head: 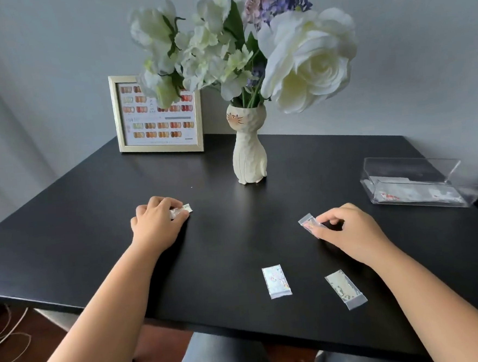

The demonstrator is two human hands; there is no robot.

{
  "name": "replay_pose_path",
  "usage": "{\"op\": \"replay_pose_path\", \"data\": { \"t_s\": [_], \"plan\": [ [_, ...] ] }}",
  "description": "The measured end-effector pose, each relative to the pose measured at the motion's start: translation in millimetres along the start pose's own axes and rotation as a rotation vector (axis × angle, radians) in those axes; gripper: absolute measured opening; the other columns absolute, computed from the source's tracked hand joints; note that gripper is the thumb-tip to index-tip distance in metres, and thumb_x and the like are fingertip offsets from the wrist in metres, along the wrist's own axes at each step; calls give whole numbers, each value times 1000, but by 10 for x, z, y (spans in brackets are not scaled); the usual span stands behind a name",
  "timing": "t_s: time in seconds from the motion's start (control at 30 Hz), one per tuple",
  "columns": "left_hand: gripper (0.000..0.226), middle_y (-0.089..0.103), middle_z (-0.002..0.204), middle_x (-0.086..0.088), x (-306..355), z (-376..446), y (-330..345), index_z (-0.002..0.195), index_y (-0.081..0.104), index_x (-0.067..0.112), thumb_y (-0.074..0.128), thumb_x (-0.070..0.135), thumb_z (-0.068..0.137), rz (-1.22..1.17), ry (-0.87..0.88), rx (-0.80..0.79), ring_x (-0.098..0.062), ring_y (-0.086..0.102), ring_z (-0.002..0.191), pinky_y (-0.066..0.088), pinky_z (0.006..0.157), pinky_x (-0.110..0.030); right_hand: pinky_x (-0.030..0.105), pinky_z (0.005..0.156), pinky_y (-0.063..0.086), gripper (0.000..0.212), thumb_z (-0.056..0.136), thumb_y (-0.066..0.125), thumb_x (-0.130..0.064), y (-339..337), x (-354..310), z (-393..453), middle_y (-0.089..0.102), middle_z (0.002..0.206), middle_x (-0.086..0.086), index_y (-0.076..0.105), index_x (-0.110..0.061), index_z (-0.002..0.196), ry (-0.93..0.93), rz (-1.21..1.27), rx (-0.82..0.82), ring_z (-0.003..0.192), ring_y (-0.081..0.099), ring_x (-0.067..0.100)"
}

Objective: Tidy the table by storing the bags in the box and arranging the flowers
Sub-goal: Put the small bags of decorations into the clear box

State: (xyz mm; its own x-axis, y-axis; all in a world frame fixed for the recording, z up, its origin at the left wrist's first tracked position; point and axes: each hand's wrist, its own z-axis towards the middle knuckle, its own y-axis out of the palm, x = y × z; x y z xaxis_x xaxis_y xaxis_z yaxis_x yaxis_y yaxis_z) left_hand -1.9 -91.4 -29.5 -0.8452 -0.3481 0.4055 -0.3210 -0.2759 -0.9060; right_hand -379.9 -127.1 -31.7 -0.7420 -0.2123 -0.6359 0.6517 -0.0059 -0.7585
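Observation:
On the black table (222,238), my left hand (157,220) pinches a small clear bag (183,209) that lies left of centre. My right hand (346,230) grips another small clear bag (306,222) by its end, lifted at a tilt. Two more small bags lie flat near the front edge: one with iridescent bits (276,281) and one with gold flecks (346,289). A clear plastic box (418,179) stands open at the right edge with several bags inside. White and purple flowers (251,44) fill a cream cat-shaped vase (248,149) at the back centre.
A gold picture frame (158,114) with a colour chart leans on the wall at the back left, partly behind the flowers. My knees show under the table's front edge. Cables lie on the floor at the lower left.

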Motion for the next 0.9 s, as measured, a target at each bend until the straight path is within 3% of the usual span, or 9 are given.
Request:
{"op": "replay_pose_path", "data": {
  "t_s": [0.1, 0.2, 0.37, 0.47, 0.57, 0.63, 0.73, 0.8, 0.9],
  "plan": [
    [15, 52, 126, 6, 142, -72, 24, 101, 61, 37, 55, 46, 90, -60, 43, -20, -29, 41, 120, 29, 94, -40, 22, 64, 37, 6, 72, 77, -36, -5, -26, 6, 60, 89, -12, 71, -36, 75, 32, 90, -31, 72, 54, -1],
    [16, 57, 118, 5, 285, -178, 79, 107, 60, 29, 59, 35, 91, -147, 168, -28, -27, 50, 110, 40, 93, -38, 23, 61, 39, 11, 69, 78, -34, -13, -11, 2, 68, 76, -13, 68, -33, 71, 1, 186, -30, 58, 48, 2],
    [24, 64, 100, 7, 635, -348, 157, 113, 61, 22, 65, 23, 89, -352, 293, -70, -13, 60, 94, 45, 84, -24, 23, 63, 44, 27, 72, 76, -21, -38, 46, -37, 67, 72, -9, 60, -39, 86, -72, 289, 11, 57, 51, 8],
    [23, 67, 97, 4, 846, -429, 238, 114, 63, 17, 62, 22, 91, -238, 483, 3, -17, 63, 87, 51, 79, -32, 20, 60, 44, 20, 75, 75, -22, -103, 108, -12, 65, 71, -10, 65, -36, 85, -72, 349, 176, 56, 50, 6],
    [16, 65, 85, -11, 1012, -470, 315, 106, 65, 6, 59, 8, 92, 89, 808, 111, -34, 63, 74, 52, 63, -40, 10, 56, 43, 9, 77, 74, -35, -241, 207, 25, 63, 71, -16, 67, -35, 82, -66, 367, 370, 57, 51, 4],
    [26, 63, 86, -14, 1133, -495, 338, 113, 62, 5, 56, -1, 88, 232, 903, 79, -36, 61, 71, 52, 59, -43, 8, 55, 41, 7, 80, 72, -30, -348, 308, 48, 62, 72, -17, 67, -34, 80, -72, 334, 492, 58, 52, 6],
    [36, 62, 91, -11, 1361, -542, 351, 121, 60, 9, 52, -2, 88, 235, 980, 52, -35, 59, 68, 52, 54, -42, 12, 59, 42, 10, 80, 68, -18, -509, 470, 97, 57, 77, -12, 66, -28, 80, -106, 222, 668, 64, 52, 5],
    [30, 63, 91, -10, 1571, -606, 354, 110, 65, 8, 53, -3, 85, 170, 1029, 76, -34, 56, 58, 49, 45, -39, 7, 65, 38, 8, 80, 65, -15, -618, 566, 141, 57, 85, -6, 68, -22, 83, -123, 162, 776, 70, 50, 4],
    [27, 64, 96, -11, 1934, -660, 388, 94, 69, 7, 54, -9, 79, -33, 1055, 99, -34, 57, 51, 46, 37, -36, 29, 79, 45, 8, 83, 63, -13, -753, 728, 217, 64, 90, -1, 70, -17, 86, -140, 84, 896, 85, 57, 21]
  ]
}}
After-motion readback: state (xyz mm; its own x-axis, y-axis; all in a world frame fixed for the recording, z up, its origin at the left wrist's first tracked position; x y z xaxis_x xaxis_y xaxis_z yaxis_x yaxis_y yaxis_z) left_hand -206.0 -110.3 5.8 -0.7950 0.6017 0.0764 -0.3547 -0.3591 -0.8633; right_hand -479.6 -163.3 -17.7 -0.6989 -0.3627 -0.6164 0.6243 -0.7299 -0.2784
